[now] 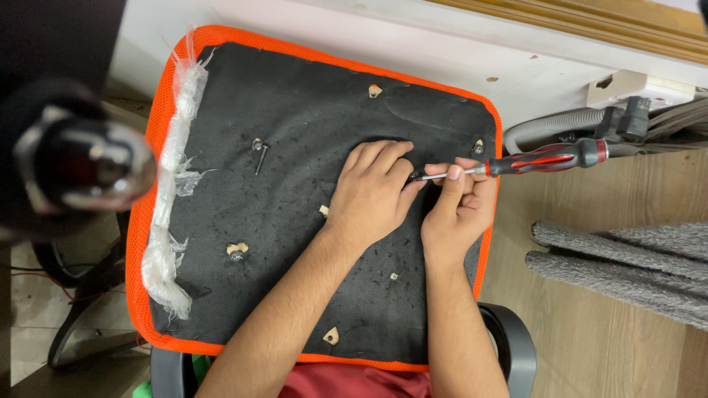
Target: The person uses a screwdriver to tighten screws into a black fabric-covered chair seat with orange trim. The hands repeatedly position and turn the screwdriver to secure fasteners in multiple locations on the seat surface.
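Between your two sets of fingers lies the metal shaft of the screwdriver (pixel 516 163): your right hand (pixel 459 206) pinches the shaft close to its tip, while the red-and-black handle sticks out well past your fingers to the right, unheld. Your left hand (pixel 371 193) lies flat with curled fingers on the black underside of the seat cushion (pixel 310 214), its fingertips touching the tip end of the tool. You seem to be setting the tip or a small part at it; I cannot tell which, as your fingers hide that spot. The next move likely calls for a steady grip on the handle. The cushion is upside down, with black fabric, an orange mesh border, torn clear plastic along its left edge, several small mounting holes, and a loose screw (pixel 260 157) lying well left of your fingers.
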